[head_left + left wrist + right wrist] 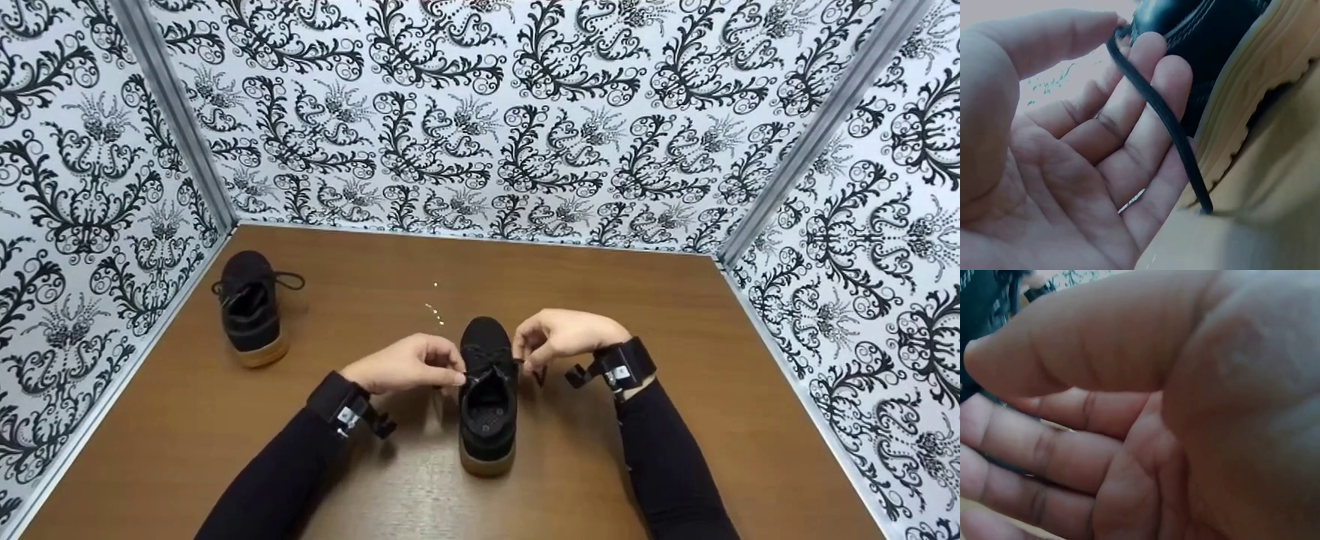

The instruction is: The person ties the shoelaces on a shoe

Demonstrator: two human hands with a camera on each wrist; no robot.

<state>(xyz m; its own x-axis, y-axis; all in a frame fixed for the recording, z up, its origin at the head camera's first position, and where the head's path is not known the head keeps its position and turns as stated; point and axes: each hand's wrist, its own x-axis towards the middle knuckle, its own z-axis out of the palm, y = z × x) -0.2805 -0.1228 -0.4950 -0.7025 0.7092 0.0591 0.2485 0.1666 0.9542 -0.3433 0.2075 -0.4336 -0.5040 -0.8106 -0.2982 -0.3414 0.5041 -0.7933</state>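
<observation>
A black shoe (486, 331) with a tan sole stands on the table, toe pointing away from me. At its left side, my left hand (409, 365) pinches a black shoelace (1171, 121) between thumb and fingertips. In the left wrist view the lace's loose end hangs across the fingers, down beside the sole. On the shoe's other side, my right hand (570, 334) pinches the opposite lace end (541, 377), which dangles below the fingers. The right wrist view shows the right thumb (1072, 343) over bent fingers, with the dark shoe at the upper left.
Another black shoe (244, 268) with a tan sole stands at the left of the brown wooden table (622, 292), a lace loop sticking out to its right. Patterned walls (465, 120) enclose the table at the back and both sides.
</observation>
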